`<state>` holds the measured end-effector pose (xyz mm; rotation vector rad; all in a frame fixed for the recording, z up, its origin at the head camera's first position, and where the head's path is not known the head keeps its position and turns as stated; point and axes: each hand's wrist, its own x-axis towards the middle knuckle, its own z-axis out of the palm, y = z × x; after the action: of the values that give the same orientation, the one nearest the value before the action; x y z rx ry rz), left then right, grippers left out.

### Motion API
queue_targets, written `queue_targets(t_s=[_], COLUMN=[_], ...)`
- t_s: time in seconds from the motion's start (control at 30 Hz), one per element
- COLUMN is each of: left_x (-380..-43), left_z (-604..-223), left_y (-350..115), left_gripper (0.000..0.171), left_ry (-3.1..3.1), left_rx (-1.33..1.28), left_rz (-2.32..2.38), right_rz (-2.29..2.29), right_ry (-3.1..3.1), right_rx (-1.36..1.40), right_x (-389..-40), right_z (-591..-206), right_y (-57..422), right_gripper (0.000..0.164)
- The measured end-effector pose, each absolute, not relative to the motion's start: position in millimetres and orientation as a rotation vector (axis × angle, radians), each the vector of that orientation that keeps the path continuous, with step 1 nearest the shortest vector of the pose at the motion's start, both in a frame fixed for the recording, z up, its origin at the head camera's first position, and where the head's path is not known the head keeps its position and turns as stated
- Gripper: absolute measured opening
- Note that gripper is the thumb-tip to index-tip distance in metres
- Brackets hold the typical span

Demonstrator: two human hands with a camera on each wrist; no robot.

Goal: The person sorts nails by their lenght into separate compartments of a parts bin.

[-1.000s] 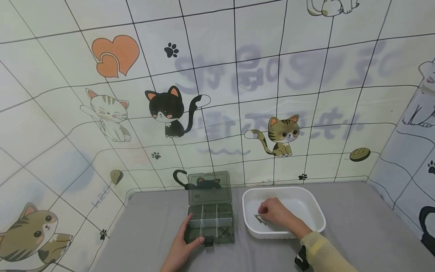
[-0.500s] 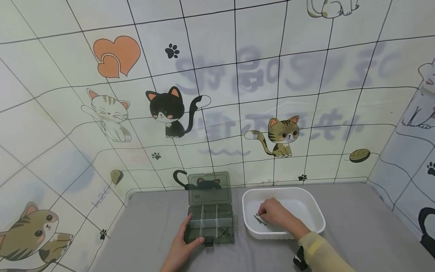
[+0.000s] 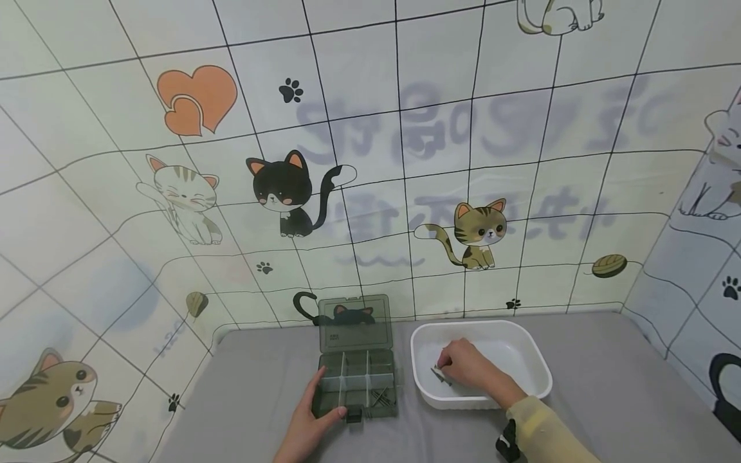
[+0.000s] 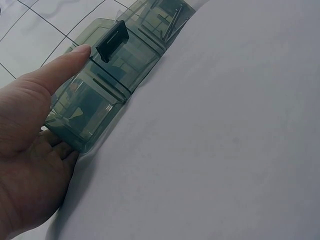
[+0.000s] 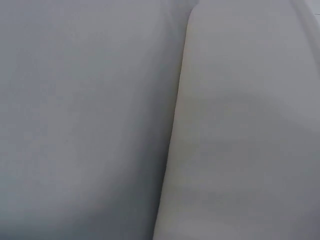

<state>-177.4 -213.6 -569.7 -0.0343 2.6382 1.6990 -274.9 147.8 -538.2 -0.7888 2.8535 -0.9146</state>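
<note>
A green see-through compartment box [image 3: 354,379] stands on the cloth with its lid [image 3: 356,328] raised. My left hand [image 3: 309,421] grips its front left corner, the thumb on the front edge near the dark latch [image 4: 112,41] and the fingers along the left side. Several thin metal screws [image 3: 381,397] lie in the front right compartment. Inside the white tray [image 3: 483,402], my right hand [image 3: 467,365] reaches down with bent fingers and pinches a small screw [image 3: 438,367] at its fingertips. More screws [image 3: 442,377] lie just below it; the fingertips are partly hidden.
Grey cloth [image 3: 596,373] covers the table. A white grid-patterned sheet [image 3: 370,161] with cat drawings rises close behind the box and tray and along both sides. The right wrist view holds only the cloth and the tray's outer wall [image 5: 240,130].
The right fingers shift slightly over the screws, and the small screw at their tips has turned a little. The left hand and the box stay put; the head view moves slightly.
</note>
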Motion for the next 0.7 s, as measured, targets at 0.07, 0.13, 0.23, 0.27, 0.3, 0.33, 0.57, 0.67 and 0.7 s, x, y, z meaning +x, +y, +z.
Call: queue_targets(t_s=[0.07, 0.13, 0.23, 0.27, 0.3, 0.33, 0.57, 0.67, 0.7], left_x=[-177.7, -177.7, -177.6, -177.6, -177.5, -177.5, -177.6, -178.4, -178.8], left_z=[-569.3, -568.5, -567.1, -566.9, -566.7, -566.7, -568.3, -568.4, -568.5], left_y=[-213.6, -213.8, -214.3, -214.5, -214.7, -214.9, -214.8, -214.4, -214.3], left_gripper=[0.091, 0.092, 0.093, 0.093, 0.093, 0.093, 0.092, 0.093, 0.093], left_ry=[2.636, 2.624, 2.605, 2.599, 2.59, 2.587, 2.601, 2.609, 2.611], left_rx=[-0.034, -0.043, -0.057, -0.061, -0.066, -0.067, -0.064, -0.067, -0.065], left_rz=[1.7, 1.689, 1.677, 1.672, 1.669, 1.67, 1.667, 1.658, 1.659], right_rz=[-0.934, -0.956, -0.988, -1.002, -1.013, -1.026, -1.168, -1.243, -1.262], right_ry=[2.853, 2.851, 2.834, 2.825, 2.816, 2.809, 2.787, 2.779, 2.779], right_rx=[-0.807, -0.814, -0.789, -0.779, -0.771, -0.768, -0.782, -0.778, -0.781], right_x=[-274.1, -273.5, -272.8, -272.6, -272.3, -272.2, -268.6, -265.8, -264.9], right_z=[-537.2, -535.2, -530.1, -527.7, -525.2, -523.0, -506.9, -502.3, -501.0], right_y=[148.6, 149.1, 148.5, 148.1, 147.7, 147.2, 141.7, 138.3, 137.0], right_gripper=[0.011, 0.01, 0.009, 0.009, 0.009, 0.009, 0.007, 0.008, 0.008])
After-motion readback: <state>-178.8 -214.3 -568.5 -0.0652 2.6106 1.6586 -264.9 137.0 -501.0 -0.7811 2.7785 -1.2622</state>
